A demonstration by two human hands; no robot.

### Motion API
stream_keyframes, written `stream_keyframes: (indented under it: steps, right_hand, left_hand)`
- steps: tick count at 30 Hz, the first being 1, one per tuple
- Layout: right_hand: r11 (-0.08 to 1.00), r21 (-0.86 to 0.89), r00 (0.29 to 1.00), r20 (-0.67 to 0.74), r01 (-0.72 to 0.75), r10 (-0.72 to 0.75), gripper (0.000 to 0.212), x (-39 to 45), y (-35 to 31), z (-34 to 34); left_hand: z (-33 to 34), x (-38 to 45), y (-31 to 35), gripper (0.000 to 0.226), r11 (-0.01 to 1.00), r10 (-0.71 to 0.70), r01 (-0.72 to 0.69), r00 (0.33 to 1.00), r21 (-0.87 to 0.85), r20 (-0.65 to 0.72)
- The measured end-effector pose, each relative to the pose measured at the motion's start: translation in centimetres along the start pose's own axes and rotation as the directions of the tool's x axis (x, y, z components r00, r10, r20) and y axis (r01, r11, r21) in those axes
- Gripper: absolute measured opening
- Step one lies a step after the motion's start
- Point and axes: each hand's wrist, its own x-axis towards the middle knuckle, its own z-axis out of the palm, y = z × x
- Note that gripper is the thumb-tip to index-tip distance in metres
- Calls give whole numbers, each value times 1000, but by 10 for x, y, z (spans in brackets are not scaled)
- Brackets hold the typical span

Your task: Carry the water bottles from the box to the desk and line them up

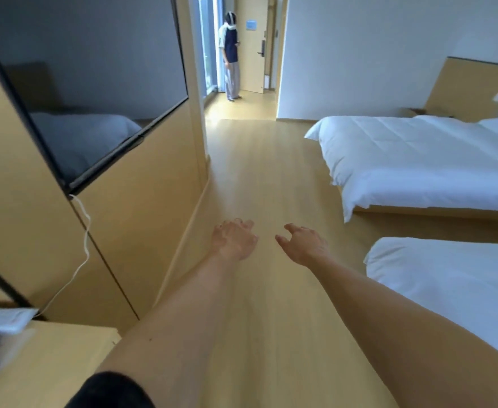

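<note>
Two bare arms reach forward over the light wooden floor (pixel 271 172); the left hand (pixel 234 240) and right hand (pixel 303 242) hang apart, fingers loosely spread, holding nothing. No water bottle or box is in view. A corner of the pale wooden desk (pixel 65 357) shows at lower left, without bottles there. Progress cannot be judged; presumably a walk toward the box.

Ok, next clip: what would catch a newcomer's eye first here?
Two bare arms reach out over the wood floor, the left hand and right hand open and holding nothing. White beds fill the right side, a dark wall-mounted screen the left. Another person stands in the far hallway.
</note>
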Motion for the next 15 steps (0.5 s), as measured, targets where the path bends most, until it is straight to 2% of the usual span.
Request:
stream_keyframes:
  steps: [7,15]
  right_hand:
    - [994,16,994,41,-106,106,62,48,42,-8]
    - [978,46,977,60,-205,203,62,159,44,-26]
  left_hand:
    - [5,74,40,49,995,97,-98,994,12,48]
    - [-7,204,36,51,985,172,-170,980,-30,97]
